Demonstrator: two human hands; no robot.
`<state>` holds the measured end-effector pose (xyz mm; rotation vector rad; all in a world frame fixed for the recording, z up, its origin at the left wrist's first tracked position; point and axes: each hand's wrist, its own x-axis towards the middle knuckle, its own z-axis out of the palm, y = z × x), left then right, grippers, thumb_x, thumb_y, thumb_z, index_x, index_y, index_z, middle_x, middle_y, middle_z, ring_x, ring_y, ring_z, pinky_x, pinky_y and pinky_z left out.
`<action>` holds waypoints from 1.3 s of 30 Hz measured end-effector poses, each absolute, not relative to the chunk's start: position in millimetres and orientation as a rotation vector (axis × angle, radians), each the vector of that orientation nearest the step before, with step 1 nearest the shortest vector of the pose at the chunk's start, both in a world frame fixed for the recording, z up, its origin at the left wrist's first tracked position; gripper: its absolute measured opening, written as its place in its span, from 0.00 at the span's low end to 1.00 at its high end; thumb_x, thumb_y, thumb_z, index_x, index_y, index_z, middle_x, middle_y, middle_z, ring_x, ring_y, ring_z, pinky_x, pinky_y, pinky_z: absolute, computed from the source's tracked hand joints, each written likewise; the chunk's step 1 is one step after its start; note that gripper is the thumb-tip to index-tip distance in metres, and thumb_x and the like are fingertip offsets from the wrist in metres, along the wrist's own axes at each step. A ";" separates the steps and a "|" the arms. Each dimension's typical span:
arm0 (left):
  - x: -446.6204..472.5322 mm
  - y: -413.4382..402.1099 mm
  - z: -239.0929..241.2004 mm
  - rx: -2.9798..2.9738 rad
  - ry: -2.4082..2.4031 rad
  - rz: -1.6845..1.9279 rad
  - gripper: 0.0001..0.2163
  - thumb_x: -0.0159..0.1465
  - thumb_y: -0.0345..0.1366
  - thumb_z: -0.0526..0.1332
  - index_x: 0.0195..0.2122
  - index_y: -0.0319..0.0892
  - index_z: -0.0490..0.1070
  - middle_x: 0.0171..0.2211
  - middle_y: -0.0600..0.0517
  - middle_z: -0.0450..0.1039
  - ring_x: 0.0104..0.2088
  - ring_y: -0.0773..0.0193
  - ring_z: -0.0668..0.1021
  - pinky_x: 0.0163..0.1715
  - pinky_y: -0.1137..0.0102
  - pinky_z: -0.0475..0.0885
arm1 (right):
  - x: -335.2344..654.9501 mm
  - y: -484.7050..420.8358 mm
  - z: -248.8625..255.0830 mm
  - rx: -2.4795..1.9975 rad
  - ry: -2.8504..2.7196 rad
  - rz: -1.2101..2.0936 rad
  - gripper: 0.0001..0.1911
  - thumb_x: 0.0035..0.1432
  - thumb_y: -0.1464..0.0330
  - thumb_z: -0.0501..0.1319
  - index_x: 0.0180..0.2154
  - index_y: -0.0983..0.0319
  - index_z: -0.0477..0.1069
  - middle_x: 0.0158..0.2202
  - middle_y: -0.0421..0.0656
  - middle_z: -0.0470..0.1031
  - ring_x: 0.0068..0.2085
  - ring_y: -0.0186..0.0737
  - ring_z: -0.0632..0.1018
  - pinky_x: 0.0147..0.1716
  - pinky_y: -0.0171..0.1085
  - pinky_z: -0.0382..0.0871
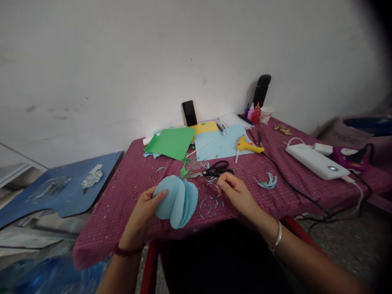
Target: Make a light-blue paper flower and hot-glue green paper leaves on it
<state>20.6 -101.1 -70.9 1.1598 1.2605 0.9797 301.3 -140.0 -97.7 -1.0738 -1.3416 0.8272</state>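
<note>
My left hand (143, 212) is closed around a light blue folded-paper ball (177, 199) made of several rounded leaves, held just above the near edge of the red checked tablecloth (128, 179). A small green paper scrap (184, 171) sits right behind it. My right hand (235, 192) rests on the cloth with its fingers curled in a loose pinch, just in front of black-handled scissors (214, 169). Whether anything is pinched I cannot make out. Thin blue paper trimmings (208, 202) lie between my hands.
Green (173, 142), yellow (205, 127) and light blue (222, 143) paper sheets lie further back, with a yellow glue gun (248, 145) and its black cord. A phone (189, 112), glue bottles (252, 112), paper cup (266, 114) and white power bank (315, 161) stand beyond.
</note>
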 end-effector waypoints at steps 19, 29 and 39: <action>29.9 -119.7 -97.0 0.906 1.067 1.225 0.14 0.49 0.41 0.74 0.34 0.39 0.78 0.27 0.53 0.79 0.25 0.67 0.77 0.29 0.72 0.75 | 264.1 -174.0 -70.6 -1.037 -1.702 0.391 0.03 0.61 0.72 0.57 0.38 0.61 0.68 0.35 0.43 0.72 0.37 0.41 0.73 0.38 0.41 0.67; 51.2 -114.7 -116.3 0.842 0.967 1.466 0.11 0.53 0.40 0.71 0.33 0.41 0.76 0.27 0.54 0.77 0.23 0.69 0.75 0.26 0.73 0.74 | 230.2 -176.9 -58.4 -1.166 -1.842 0.294 0.19 0.53 0.67 0.66 0.47 0.62 0.67 0.49 0.50 0.71 0.52 0.51 0.71 0.51 0.51 0.66; 54.1 -116.4 -132.9 0.796 0.910 1.592 0.12 0.55 0.41 0.70 0.36 0.40 0.76 0.30 0.55 0.76 0.27 0.72 0.75 0.29 0.76 0.72 | 219.5 -149.0 -83.3 -1.175 -1.843 0.217 0.10 0.57 0.68 0.63 0.43 0.59 0.70 0.58 0.53 0.64 0.60 0.54 0.66 0.56 0.57 0.63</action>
